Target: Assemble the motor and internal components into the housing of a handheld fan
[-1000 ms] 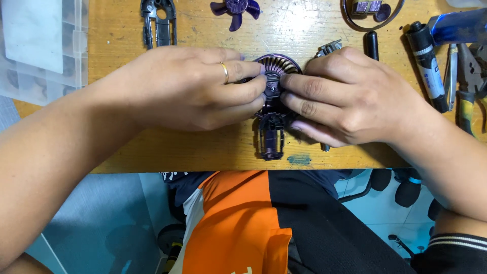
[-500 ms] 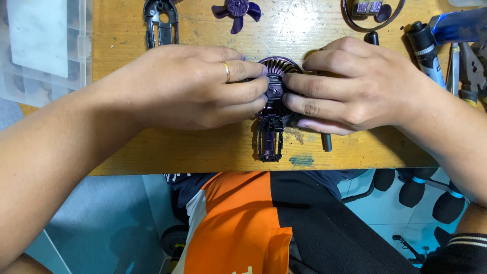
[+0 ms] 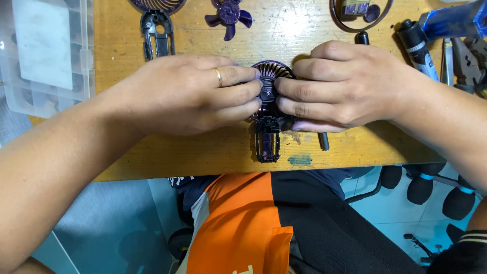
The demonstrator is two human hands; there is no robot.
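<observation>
From the head view, both hands are pressing in on a small dark purple fan housing that is lying near the front edge of the wooden bench, its round ribbed grille between the fingertips and its slotted handle part pointing toward the person. The left hand is closing over the housing from the left, a ring on one finger, fingers curled and stacked with the tips meeting at the hub. The right hand is mirroring it from the right, knuckles raised, fingers bent, gripping the grille's other side. What the fingertips are doing at the hub is hidden; it is probably a seating or prying of a small part.

To do this well, the two hands are best pressing evenly from both sides, keeping the housing flat on the bench so the thin ribs are not flexing, and working at the hub with fingertips rather than squeezing the rim.

Both wrists are angling inward and both forearms are coming in low from the sides.

A loose purple fan blade is lying well apart at the back, a clear parts box is sitting at the left, and pliers at the far right.
</observation>
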